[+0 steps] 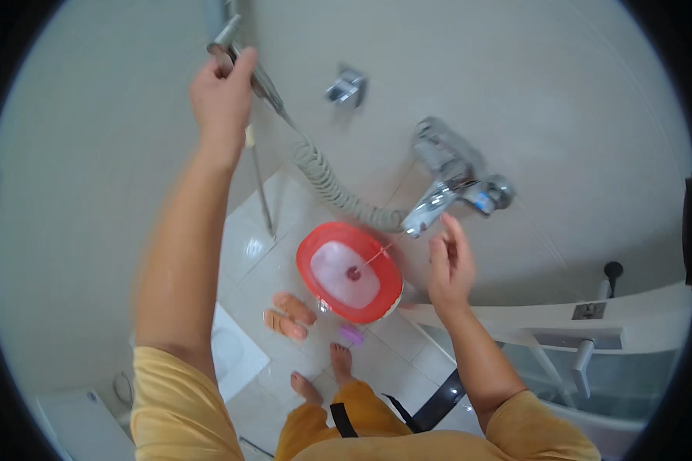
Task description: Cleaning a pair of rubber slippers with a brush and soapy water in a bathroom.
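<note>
The left hand (pixel 221 88) is raised high against the wall, clenched around the shower head (pixel 231 48), thumb laid along its handle. From that grip a coiled hose (pixel 327 180) loops down and right to the tap (pixel 450 173), a chrome mixer fixed to the wall. The right hand (pixel 450 265) hangs just below the tap's spout, fingers loosely spread and holding nothing, the fingertips close to the spout but apart from it.

Left of and below the tap, a red basin (pixel 350 270) stands on the floor, holding water with a small dark thing at its middle. A thin stream runs from the spout into it. Just below the basin lie 2 slippers (pixel 288 313) side by side, and a small purple thing (pixel 351 333) rests on the tiles (pixel 246 250). Lower yet, the person's 2 bare feet (pixel 323 373) stand on the floor, with yellow trousers and sleeves at the lower edge.

Above and left of the tap, a chrome bracket (pixel 346 86) sits on the wall. Right of and below the tap runs a white tub rim (pixel 553 311), with a black knob (pixel 613 269) above it.
</note>
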A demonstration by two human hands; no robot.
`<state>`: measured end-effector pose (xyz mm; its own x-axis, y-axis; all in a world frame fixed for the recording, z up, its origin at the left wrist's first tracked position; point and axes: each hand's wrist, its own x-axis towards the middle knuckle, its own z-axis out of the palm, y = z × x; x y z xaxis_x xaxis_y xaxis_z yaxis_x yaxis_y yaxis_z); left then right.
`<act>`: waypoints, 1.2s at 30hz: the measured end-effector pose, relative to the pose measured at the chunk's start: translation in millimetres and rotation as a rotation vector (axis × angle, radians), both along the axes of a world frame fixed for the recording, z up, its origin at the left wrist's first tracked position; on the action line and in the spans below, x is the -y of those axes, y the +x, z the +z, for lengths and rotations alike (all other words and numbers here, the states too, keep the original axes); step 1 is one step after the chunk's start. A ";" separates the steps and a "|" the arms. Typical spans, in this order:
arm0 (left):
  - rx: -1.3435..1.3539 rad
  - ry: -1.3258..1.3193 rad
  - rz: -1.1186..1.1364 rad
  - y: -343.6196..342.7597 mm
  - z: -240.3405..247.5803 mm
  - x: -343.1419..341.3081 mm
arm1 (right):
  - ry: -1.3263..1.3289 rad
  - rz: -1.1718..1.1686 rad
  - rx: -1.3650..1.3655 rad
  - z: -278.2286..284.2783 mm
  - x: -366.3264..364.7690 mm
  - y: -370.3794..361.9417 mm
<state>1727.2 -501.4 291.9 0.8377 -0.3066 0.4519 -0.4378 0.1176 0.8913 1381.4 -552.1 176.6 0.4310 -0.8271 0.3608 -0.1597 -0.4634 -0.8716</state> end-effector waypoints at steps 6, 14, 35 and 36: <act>-0.535 0.357 0.202 -158.9 -160.1 -146.0 | 0.002 0.555 -0.154 -88.0 -84.8 15.3; -1.146 0.204 0.137 -299.8 -349.0 -258.3 | 0.834 1.126 -0.684 -214.5 -171.8 14.5; -1.797 -0.316 0.161 -284.5 -505.6 -317.0 | 1.287 0.559 -0.576 -341.5 -187.0 -28.7; -1.802 -0.317 0.193 -281.5 -513.8 -310.9 | 1.283 0.553 -0.580 -340.7 -186.7 -31.9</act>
<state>1445.7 -190.5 -221.9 0.3220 -0.2507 -0.9130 0.8841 0.4247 0.1952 1349.5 -365.4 -164.2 0.6091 -0.1311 -0.7822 -0.6783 0.4249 -0.5994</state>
